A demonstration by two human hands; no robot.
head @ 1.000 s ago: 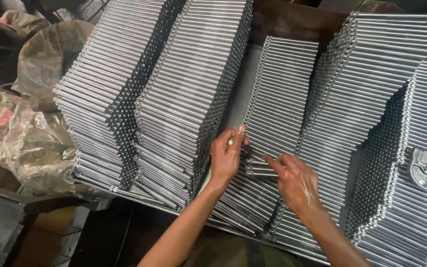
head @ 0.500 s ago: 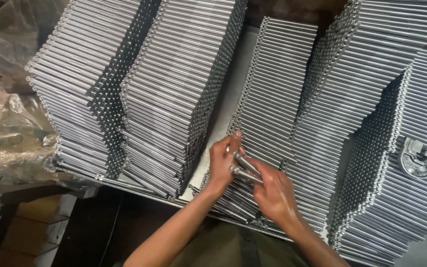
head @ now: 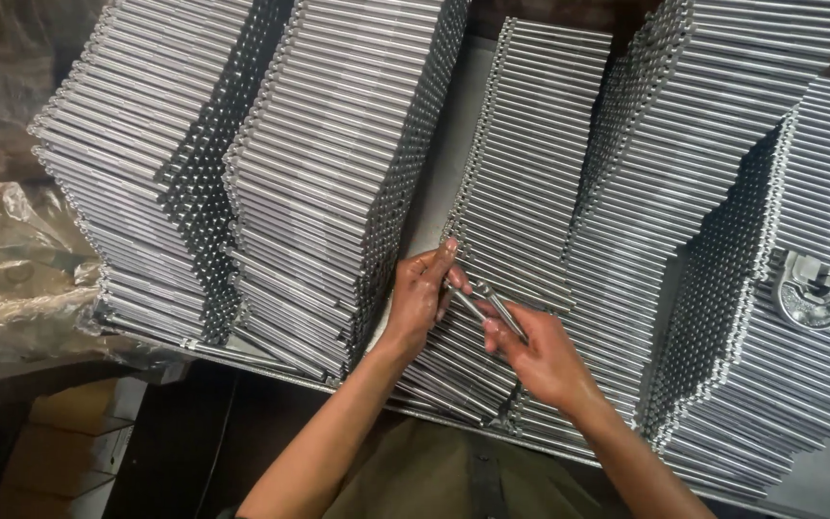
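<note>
Tall stacks of thin silver metal rods fill the bench. Over the low middle stack, my left hand and my right hand meet. Together they pinch a few short shiny rods, my left fingers at the upper ends and my right fingers at the lower ends. The held rods lie slanted just above the middle stack's near part. Higher stacks stand at the far left, left of centre and at the right.
A round metal fitting rests on the rightmost stack. Crumpled clear plastic wrap lies left of the bench. Cardboard boxes sit on the floor at lower left. A narrow strip of bare bench shows between two stacks.
My right hand has moved left to meet my left hand. Both now grip the few rods over the middle stack. The view has shifted slightly.
</note>
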